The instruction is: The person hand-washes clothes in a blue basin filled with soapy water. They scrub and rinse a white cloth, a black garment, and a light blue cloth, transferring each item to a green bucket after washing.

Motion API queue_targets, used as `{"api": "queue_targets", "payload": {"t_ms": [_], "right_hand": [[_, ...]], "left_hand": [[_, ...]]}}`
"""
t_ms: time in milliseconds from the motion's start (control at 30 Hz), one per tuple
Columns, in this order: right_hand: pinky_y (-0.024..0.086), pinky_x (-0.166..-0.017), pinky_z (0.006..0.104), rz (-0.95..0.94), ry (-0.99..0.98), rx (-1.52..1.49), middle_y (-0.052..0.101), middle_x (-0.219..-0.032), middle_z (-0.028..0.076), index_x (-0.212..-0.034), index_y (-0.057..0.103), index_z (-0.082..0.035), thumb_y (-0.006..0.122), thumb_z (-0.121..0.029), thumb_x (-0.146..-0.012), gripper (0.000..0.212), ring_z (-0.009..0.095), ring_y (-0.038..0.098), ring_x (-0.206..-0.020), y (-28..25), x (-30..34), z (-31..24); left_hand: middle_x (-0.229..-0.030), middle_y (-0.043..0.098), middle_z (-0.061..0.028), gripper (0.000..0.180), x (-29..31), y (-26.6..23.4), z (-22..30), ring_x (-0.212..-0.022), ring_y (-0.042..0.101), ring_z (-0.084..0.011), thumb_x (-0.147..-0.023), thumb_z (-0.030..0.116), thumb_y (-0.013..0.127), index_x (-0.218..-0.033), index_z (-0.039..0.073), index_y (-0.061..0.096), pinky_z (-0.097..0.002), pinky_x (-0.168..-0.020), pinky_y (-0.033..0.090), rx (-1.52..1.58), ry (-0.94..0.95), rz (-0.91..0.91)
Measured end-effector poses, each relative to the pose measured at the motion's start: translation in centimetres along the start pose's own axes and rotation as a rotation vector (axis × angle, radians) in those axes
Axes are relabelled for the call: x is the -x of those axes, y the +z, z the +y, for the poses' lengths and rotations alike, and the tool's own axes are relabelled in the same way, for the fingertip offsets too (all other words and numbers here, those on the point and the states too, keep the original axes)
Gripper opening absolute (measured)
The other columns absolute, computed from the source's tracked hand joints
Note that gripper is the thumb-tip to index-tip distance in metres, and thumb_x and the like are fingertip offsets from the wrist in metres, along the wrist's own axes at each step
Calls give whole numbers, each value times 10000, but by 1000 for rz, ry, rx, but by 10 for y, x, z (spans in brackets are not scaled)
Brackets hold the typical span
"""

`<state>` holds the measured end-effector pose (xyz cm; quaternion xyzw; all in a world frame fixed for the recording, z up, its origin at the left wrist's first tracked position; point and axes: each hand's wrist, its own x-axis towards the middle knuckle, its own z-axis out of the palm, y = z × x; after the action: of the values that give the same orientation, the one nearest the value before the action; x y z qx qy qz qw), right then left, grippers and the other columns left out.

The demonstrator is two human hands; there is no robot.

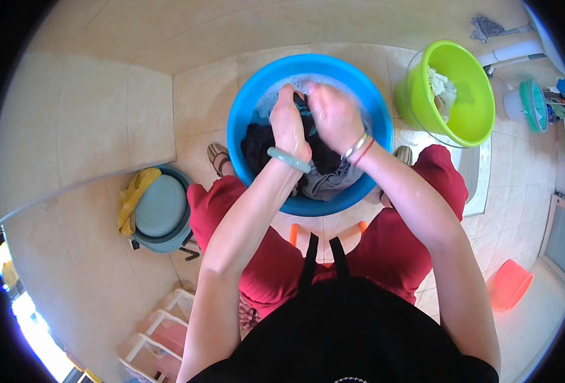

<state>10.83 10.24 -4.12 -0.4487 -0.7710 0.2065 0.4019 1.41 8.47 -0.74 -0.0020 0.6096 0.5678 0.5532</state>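
In front of my feet stands a blue basin [236, 115] of soapy water with white suds [266, 99]. My left hand [287, 124], with a pale green bangle at its wrist, is closed on a wet black garment [257, 145] that has some teal on it. Close beside it, my right hand [336, 118] is curled into a fist at the same cloth. Its fingers are partly smeared by motion. Below both hands, a grey garment [330, 182] lies in the near part of the basin.
A lime green bucket [416, 96] holding white cloth stands at the right. On the left is a stack of grey-blue basins [161, 204] with a yellow cloth [132, 198]. A white rack [158, 332], a coral container [511, 285] and a teal-rimmed pail [525, 105] are farther out.
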Motion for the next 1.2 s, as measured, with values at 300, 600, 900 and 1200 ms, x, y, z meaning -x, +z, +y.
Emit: {"api": "queue_targets", "payload": {"t_ms": [300,600,900,1200], "right_hand": [[386,-874,275,-219,832,-771,606,-1031,-14,-1178,577,-172,452,-516,-949,432,120,493,-970,1,10,70],[332,-1070,330,-191,1197,-1587,454,-1415,38,-1390,420,-113,412,-601,-923,676,195,452,-1260,-17,22,33],[439,-922,299,-117,949,-1090,631,-1120,61,-1159,591,-53,677,-375,-854,451,154,585,-1025,-36,0,40],[473,-897,318,-25,442,-519,608,-1162,148,-1237,517,-37,646,-161,-860,417,202,606,-1031,-31,12,5]], "left_hand": [[-762,576,-10,328,44,7,56,-825,575,-155,-895,426,601,-737,142,554,-294,-752,476,255,7,-449],[-914,623,-28,351,28,-13,88,-890,600,-184,-927,481,529,-913,136,589,-330,-828,489,410,97,-459],[-1036,642,-36,242,-55,-61,34,-1008,570,-170,-828,289,617,-981,102,638,-312,-882,422,-367,-45,-180],[-1502,229,-153,796,-8,-37,-4,-1308,359,-365,-848,724,397,-1462,244,236,-626,-961,356,-145,-477,-620]]}}
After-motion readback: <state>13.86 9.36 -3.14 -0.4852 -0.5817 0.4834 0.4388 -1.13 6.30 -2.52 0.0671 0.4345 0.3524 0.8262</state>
